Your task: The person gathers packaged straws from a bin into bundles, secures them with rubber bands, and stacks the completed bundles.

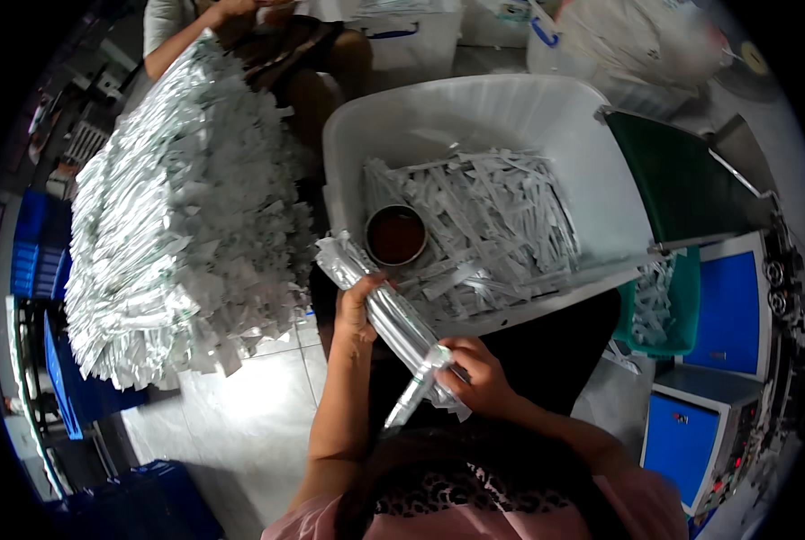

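Note:
A bundle of long, slim silver packets (404, 326) lies slantwise over my lap, in front of the white tub (474, 87). My left hand (356, 309) is wrapped round its upper part. Lower down, my right hand (477, 373) closes on the same bundle, where one packet sticks out toward me at an angle. Many loose packets of this kind (501, 211) cover the tub's bottom. Among them, close to my left hand, stands a round tin (396, 236) with a reddish-brown inside. What the packets contain cannot be seen.
To my left rises a tall heap of silver packets (177, 216). Another person's arm (186, 40) shows behind it. A green basket (691, 306) with packets and blue-doored cabinets (727, 310) stand at right, below a dark green conveyor belt (677, 175). Blue crates (141, 504) sit lower left.

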Available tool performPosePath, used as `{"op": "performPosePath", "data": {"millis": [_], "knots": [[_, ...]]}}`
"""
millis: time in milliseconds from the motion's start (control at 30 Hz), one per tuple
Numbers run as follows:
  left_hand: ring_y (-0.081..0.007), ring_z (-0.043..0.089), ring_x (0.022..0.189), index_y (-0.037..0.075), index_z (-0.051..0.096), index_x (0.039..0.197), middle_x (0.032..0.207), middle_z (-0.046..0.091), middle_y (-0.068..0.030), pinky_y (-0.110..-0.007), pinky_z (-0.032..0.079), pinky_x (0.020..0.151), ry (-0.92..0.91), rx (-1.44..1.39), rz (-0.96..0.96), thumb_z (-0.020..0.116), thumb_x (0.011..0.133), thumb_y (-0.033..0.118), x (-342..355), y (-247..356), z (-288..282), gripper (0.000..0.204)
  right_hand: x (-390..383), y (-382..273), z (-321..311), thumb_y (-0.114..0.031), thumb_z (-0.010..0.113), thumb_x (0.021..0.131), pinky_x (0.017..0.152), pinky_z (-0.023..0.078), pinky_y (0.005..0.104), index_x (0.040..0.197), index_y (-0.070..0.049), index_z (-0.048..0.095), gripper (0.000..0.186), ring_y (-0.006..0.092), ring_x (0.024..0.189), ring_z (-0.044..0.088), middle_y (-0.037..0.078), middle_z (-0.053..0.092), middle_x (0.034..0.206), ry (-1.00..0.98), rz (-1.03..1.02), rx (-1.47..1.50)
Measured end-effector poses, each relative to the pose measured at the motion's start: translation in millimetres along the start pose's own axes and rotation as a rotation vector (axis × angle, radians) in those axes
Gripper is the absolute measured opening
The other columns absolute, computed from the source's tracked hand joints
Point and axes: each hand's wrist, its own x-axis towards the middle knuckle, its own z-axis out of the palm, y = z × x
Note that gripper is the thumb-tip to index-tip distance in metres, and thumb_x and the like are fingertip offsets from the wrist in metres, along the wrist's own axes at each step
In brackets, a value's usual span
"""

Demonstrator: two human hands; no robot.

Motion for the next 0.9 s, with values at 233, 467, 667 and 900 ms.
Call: {"op": "performPosePath", "data": {"millis": [233, 467, 667, 900], "knots": [[-0.0226, 0.059, 0.068, -0.005, 0.055, 0.084, 0.074, 0.059, -0.0136, -0.032, 0.049, 0.063, 0.059, 0.011, 0.237, 0.061, 0.066, 0.008, 3, 19, 28, 0.023, 51, -29, 14, -0.016, 0.065, 0.073, 0.071, 0.043, 0.0319, 0.102, -0.001, 0.049, 0.036, 0.0257, 0.092, 0.048, 0.009, 0.054, 0.088, 0.133, -0.01, 0.105], [-0.0245, 0.058, 0.08, -0.008, 0.05, 0.096, 0.091, 0.057, -0.0142, -0.033, 0.048, 0.068, 0.053, -0.065, 0.141, 0.06, 0.064, 0.0, 6, 25, 45, 0.035, 80, -21, 38, -0.002, 0.062, 0.065, 0.059, 0.045, 0.0302, 0.089, -0.005, 0.057, 0.026, 0.022, 0.074, 0.053, 0.008, 0.055, 0.075, 0.193, -0.145, -0.313], [-0.0274, 0.056, 0.086, -0.01, 0.044, 0.103, 0.095, 0.055, -0.0177, -0.037, 0.05, 0.072, -0.134, -0.208, -0.082, 0.06, 0.06, 0.005, 26, 36, 4, 0.048, 130, -12, -50, 0.003, 0.054, 0.076, 0.056, 0.043, 0.0187, 0.087, 0.002, 0.057, 0.011, 0.0075, 0.071, 0.054, 0.005, 0.059, 0.085, 0.471, 0.138, 0.307], [-0.0293, 0.059, 0.081, -0.002, 0.045, 0.103, 0.096, 0.056, -0.0178, -0.041, 0.051, 0.073, -0.469, -0.526, -0.217, 0.057, 0.06, 0.002, 22, 61, 1, 0.045, 217, 130, -145, -0.005, 0.051, 0.081, 0.068, 0.042, 0.0231, 0.101, -0.003, 0.054, 0.02, 0.0112, 0.073, 0.052, 0.002, 0.057, 0.079, 0.333, 0.406, 0.169]]}}
